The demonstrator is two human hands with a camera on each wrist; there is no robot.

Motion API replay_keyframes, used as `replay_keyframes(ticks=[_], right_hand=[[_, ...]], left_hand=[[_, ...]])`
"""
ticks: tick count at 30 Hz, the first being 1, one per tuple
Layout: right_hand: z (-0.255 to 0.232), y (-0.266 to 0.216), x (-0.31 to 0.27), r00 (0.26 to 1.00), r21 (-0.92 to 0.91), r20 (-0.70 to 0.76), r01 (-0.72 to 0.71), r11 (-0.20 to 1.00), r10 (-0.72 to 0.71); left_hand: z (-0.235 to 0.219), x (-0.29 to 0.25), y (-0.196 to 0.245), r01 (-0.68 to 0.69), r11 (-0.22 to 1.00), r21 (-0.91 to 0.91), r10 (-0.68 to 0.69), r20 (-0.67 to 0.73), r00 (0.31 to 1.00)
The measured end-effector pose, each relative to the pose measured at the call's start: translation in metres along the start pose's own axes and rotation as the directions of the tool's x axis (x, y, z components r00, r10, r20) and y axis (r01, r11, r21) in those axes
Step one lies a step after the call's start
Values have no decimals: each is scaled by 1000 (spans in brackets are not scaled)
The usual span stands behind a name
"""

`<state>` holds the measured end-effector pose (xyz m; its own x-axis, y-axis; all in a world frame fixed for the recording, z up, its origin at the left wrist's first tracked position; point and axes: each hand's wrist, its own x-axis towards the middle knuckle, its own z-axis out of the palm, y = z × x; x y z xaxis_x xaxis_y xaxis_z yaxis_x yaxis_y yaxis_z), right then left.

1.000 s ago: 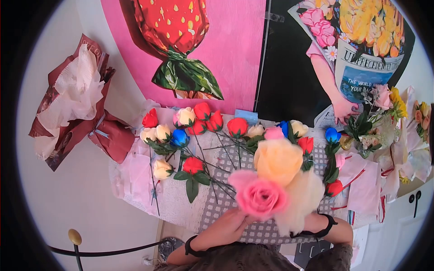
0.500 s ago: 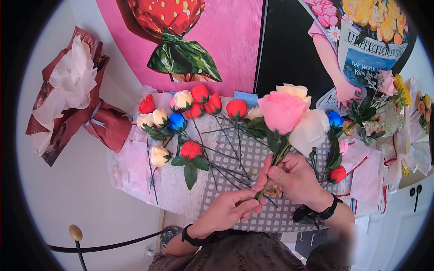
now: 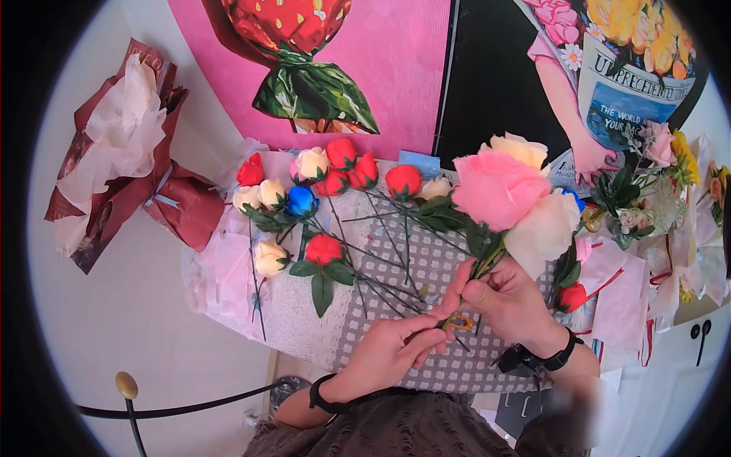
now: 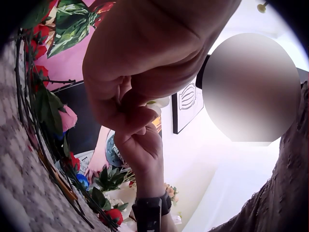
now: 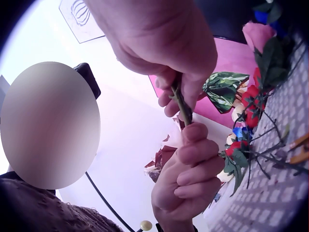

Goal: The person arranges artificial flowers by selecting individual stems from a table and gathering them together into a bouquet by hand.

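Note:
A pink rose (image 3: 500,189), a cream rose and a white rose (image 3: 542,231) stand bunched together above the hands. My right hand (image 3: 512,303) grips their green stems (image 5: 182,107) just under the leaves. Lower down, my left hand (image 3: 388,352) pinches the stem ends between thumb and fingers. In the left wrist view my left hand (image 4: 140,63) covers most of the stems, with my right hand (image 4: 145,152) close beyond it. From the right wrist, the left hand (image 5: 186,181) shows curled below the right hand (image 5: 164,43).
Red (image 3: 323,249), cream (image 3: 271,258) and blue roses (image 3: 301,202) lie on the table with crossing stems. Orange-handled scissors (image 3: 459,323) lie behind the hands. Wrapped bouquets stand at the right; a dark red wrapping (image 3: 183,209) is at the left.
The bunch came up from low before the body, and the left hand came into view on the stem ends. Since then the roses and right hand have shifted slightly right.

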<state>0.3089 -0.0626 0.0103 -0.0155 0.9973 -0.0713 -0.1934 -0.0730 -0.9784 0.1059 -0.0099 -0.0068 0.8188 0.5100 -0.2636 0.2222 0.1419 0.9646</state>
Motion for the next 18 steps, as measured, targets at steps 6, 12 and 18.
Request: replay_keyframes(ticks=[6, 12, 18], right_hand=[[0, -17, 1, 995, 232, 41, 82, 969, -94], [-1, -21, 0, 986, 359, 88, 103, 928, -143], [-3, -25, -2, 979, 416, 72, 143, 898, -189]], left_hand=[[-10, -5, -7, -98, 922, -374, 135, 72, 988], [-15, -8, -2, -157, 965, -211, 196, 180, 964], [-7, -7, -9, -339, 931, -136, 351, 85, 932]])
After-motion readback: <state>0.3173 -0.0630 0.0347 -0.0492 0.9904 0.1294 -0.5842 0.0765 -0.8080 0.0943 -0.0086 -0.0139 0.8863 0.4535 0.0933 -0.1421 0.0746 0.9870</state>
